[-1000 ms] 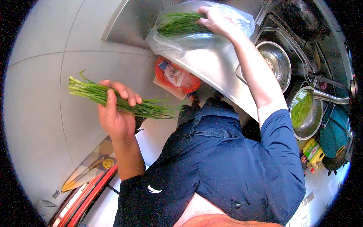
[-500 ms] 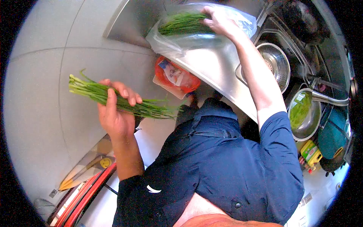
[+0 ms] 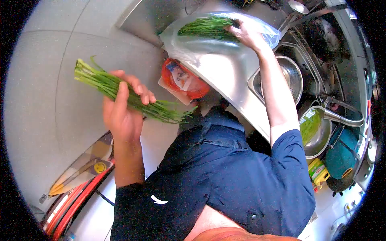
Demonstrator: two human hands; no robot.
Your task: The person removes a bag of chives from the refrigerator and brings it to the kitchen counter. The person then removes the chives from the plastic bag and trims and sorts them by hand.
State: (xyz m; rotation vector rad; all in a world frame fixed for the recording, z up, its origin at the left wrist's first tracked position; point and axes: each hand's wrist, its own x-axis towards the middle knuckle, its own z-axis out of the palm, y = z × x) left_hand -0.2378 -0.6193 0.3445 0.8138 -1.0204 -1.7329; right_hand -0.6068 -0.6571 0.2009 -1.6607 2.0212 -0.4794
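Observation:
A bundle of long green stalks (image 3: 90, 77) with pale ends lies across my left hand (image 3: 124, 114), whose thumb and fingers are closed round its middle. The stalks slant down to the right over the floor. Up at the top, my right hand (image 3: 248, 35) reaches into a clear plastic bag (image 3: 181, 48), its fingers closed on the right end of a bigger bunch of green stalks (image 3: 207, 29). That bag rests on a steel counter (image 3: 221, 72).
Below the counter edge is a red bag with a label (image 3: 185, 80). To the right, a steel colander (image 3: 296, 78) and a bowl of cut greens (image 3: 311, 128) stand by the sink. A yellow package (image 3: 318, 172) and a teal item (image 3: 341, 152) are lower right.
The whole view has shifted a little. My left hand has tilted the bundle more steeply, pale ends upward. My right hand remains at the bunch in the bag.

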